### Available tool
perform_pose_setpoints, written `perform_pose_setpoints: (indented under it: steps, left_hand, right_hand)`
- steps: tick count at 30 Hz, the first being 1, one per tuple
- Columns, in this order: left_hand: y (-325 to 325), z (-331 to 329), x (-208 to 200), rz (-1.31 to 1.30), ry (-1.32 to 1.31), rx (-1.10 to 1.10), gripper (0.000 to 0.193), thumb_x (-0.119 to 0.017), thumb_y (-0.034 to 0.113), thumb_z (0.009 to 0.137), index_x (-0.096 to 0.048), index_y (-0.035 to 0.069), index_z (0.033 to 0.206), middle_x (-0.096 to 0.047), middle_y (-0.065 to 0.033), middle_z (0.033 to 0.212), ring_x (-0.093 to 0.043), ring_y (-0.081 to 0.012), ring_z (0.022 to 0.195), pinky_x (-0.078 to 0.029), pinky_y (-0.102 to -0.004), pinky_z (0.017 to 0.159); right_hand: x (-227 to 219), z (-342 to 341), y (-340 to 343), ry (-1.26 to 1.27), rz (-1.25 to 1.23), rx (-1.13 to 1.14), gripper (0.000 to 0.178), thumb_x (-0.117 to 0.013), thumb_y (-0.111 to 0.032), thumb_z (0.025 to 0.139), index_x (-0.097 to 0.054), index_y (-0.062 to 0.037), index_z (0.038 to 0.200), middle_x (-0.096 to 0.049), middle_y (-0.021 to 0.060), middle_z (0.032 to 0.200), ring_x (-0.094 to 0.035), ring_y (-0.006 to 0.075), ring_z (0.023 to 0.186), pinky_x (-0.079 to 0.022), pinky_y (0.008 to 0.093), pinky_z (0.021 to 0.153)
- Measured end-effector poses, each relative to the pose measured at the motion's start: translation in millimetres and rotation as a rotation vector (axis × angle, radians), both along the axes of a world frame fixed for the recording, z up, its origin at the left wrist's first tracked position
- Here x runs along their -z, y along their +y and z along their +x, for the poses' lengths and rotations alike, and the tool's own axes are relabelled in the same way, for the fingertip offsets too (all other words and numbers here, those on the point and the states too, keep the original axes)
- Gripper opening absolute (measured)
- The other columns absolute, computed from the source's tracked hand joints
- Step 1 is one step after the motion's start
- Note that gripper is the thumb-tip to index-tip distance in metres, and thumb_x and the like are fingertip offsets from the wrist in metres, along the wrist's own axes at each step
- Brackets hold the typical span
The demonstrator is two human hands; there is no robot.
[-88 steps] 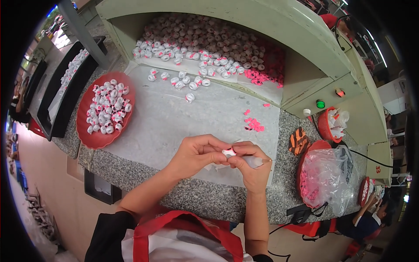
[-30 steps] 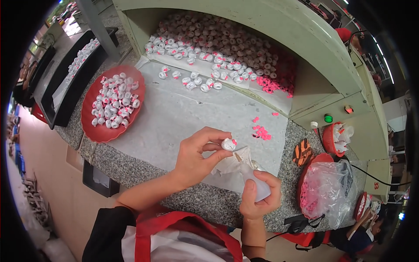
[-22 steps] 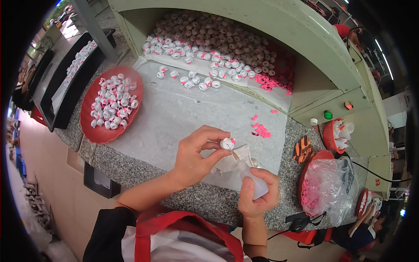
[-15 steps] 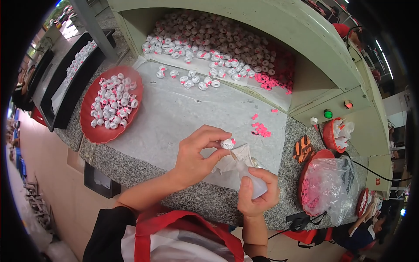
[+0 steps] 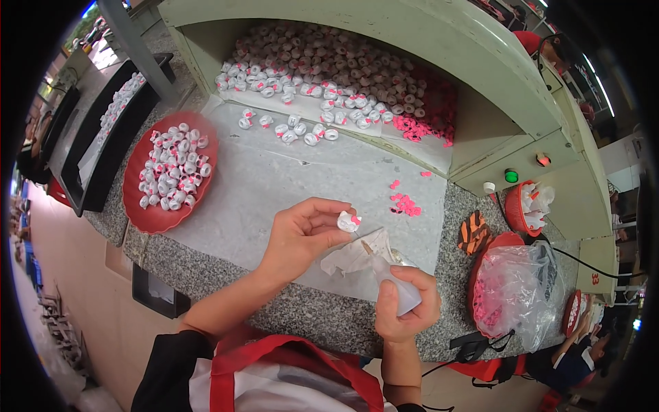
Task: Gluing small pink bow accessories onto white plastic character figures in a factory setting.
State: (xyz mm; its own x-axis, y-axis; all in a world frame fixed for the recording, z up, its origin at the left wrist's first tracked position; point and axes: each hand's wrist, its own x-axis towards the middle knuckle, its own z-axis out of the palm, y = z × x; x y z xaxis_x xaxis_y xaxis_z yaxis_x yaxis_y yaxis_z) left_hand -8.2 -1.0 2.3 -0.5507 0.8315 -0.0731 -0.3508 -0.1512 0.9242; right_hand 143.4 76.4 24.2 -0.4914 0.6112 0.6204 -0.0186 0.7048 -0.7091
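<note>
My left hand (image 5: 305, 230) pinches a small white cat-head figure (image 5: 349, 221) with a pink bow between thumb and fingers, above the paper-covered worktop (image 5: 274, 185). In my right hand (image 5: 408, 305) is a translucent squeeze bottle (image 5: 402, 288), its thin brownish nozzle tilted up toward the left. The nozzle tip is apart from the figure. A crumpled, stained white cloth (image 5: 343, 259) lies beneath and beside the bottle. Beyond my hands, small pink pieces (image 5: 406, 204) are scattered on the paper. Several more white figures (image 5: 311, 139) stand farther back.
A red scalloped tray (image 5: 141, 213) heaped with white figures sits at left. Behind, a pale green hooded cabinet (image 5: 498, 113) holds many figures and pink pieces. To the right are a striped cloth piece (image 5: 473, 232), a red basket (image 5: 515, 213) and a plastic bag (image 5: 525, 288).
The bottle's nozzle has come away from the white figure. My left hand has shifted slightly left with the figure, which now shows its eared shape and bow. The view has shifted slightly.
</note>
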Motion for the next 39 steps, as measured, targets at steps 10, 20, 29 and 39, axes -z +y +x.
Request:
perform_pose_setpoints:
  steps: [10,20,29,39]
  left_hand:
    - [-1.5,1.1,-1.6,0.032,-0.05,0.067,0.032,-0.058,-0.011,0.072,-0.051,-0.004,0.103,-0.058,-0.0141,0.101,-0.058,-0.0176,0.091,-0.049,-0.0271,0.078]
    - [-1.5,0.6,0.2,0.029,-0.035,0.014,0.033,-0.059,-0.011,0.072,-0.052,-0.004,0.103,-0.059,-0.0139,0.1,-0.058,-0.017,0.089,-0.049,-0.027,0.078]
    - [0.5,1.3,2.9,0.042,0.046,0.03,0.032,-0.058,-0.012,0.072,-0.053,-0.005,0.103,-0.057,-0.0122,0.099,-0.057,-0.0156,0.089,-0.049,-0.0256,0.077]
    - [-1.9,1.9,5.2,0.03,0.223,-0.026,0.031,-0.058,-0.014,0.07,-0.054,-0.003,0.099,-0.052,-0.0116,0.101,-0.055,-0.0172,0.09,-0.05,-0.0275,0.078]
  right_hand:
    - [-1.0,-1.0,0.2,0.01,0.049,-0.016,0.02,-0.062,-0.002,0.065,-0.056,0.0033,0.083,-0.06,0.0118,0.068,-0.06,0.0194,0.054,-0.047,0.0262,0.05]
    - [-2.7,0.7,3.2,-0.026,0.038,-0.032,0.018,-0.062,-0.002,0.064,-0.057,0.0027,0.081,-0.06,0.0113,0.067,-0.059,0.0184,0.052,-0.046,0.0252,0.048]
    - [-2.1,2.1,1.0,-0.027,-0.038,-0.004,0.019,-0.061,-0.002,0.063,-0.058,0.0018,0.081,-0.061,0.0106,0.068,-0.059,0.0173,0.052,-0.046,0.0245,0.048]
    - [1.8,-2.3,0.6,-0.017,0.01,-0.018,0.019,-0.062,-0.003,0.063,-0.058,0.0012,0.082,-0.061,0.0107,0.067,-0.058,0.0173,0.051,-0.046,0.0251,0.048]
